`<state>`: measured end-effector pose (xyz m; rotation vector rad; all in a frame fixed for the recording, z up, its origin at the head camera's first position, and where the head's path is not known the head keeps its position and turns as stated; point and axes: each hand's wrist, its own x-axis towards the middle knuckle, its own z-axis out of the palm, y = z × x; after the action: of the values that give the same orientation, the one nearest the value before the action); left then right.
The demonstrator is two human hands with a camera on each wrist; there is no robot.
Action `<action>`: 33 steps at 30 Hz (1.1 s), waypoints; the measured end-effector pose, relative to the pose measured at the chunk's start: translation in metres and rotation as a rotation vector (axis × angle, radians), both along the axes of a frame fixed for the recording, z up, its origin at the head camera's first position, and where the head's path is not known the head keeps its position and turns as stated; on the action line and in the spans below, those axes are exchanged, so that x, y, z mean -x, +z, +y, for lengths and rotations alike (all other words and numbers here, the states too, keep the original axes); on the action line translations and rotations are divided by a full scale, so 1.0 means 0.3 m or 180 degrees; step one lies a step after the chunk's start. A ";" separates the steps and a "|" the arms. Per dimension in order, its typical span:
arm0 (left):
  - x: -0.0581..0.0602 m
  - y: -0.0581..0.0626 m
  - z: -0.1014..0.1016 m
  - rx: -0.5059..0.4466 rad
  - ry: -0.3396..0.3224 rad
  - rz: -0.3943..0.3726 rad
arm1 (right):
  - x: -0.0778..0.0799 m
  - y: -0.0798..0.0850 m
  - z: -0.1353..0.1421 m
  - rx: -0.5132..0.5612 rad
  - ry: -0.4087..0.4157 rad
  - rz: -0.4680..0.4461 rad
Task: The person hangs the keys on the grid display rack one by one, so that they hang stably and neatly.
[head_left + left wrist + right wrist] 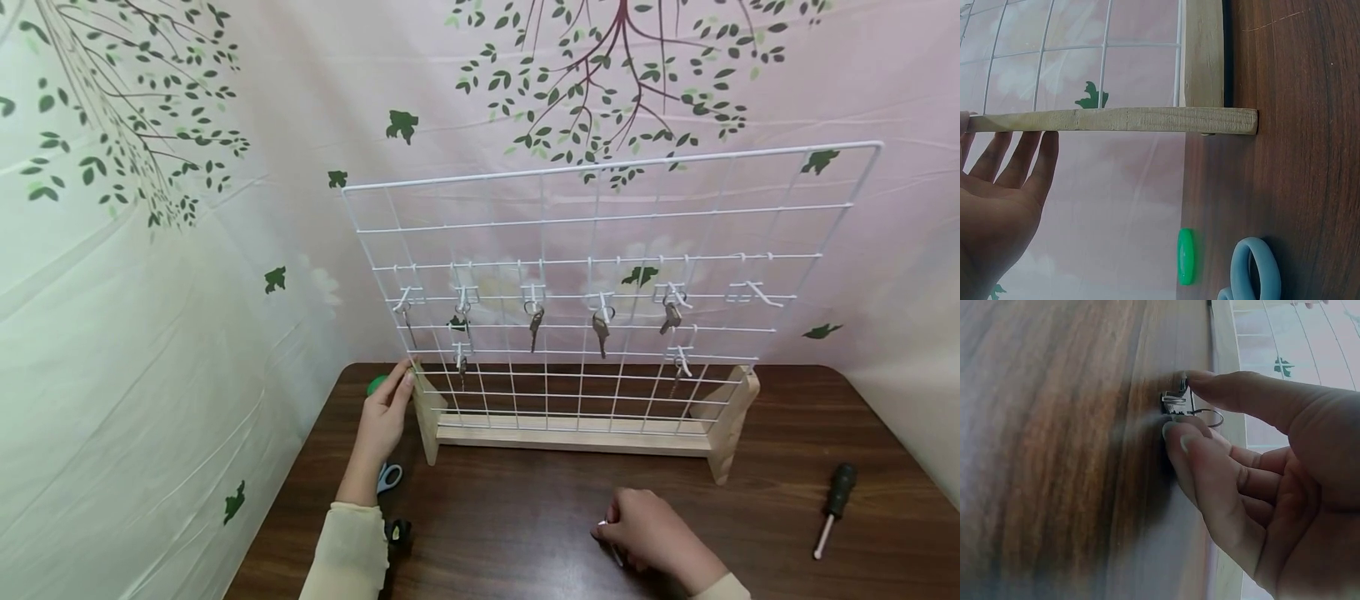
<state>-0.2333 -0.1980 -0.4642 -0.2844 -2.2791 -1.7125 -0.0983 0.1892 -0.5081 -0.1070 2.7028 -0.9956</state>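
A white wire grid rack (570,221) stands upright in a wooden base (573,440). My left hand (384,421) grips the top of its left wooden side post (1147,119), with the fingers on the outer face. Low over the table in front of the rack, my right hand (648,533) pinches a small metal key (1175,403) with a ring (1213,417); the fingers partly hide it. Several keys, among them one key (602,333) near the middle, hang from white hooks on the grid. A white hook (756,292) at the far right has no key on it.
A screwdriver (836,508) lies at the right of the brown table (487,508). Scissors with light blue handles (1255,269), a green round object (1185,256) and a black object (398,532) are near my left arm. A printed cloth (300,100) hangs behind.
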 end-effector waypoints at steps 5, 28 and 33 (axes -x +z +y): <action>0.000 0.002 0.002 -0.0019 -0.0014 -0.0036 | 0.014 -0.001 0.003 0.0045 0.0143 -0.0060; 0.000 0.001 -0.002 0.0011 -0.0025 -0.0022 | -0.006 0.018 0.039 0.0767 0.0466 -0.0157; -0.002 0.001 -0.002 0.0009 -0.0015 0.0010 | -0.014 0.096 0.045 0.0997 0.0414 -0.0009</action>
<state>-0.2328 -0.1987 -0.4640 -0.2932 -2.2806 -1.7100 -0.0940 0.2028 -0.4793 -0.3347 2.4791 -1.3661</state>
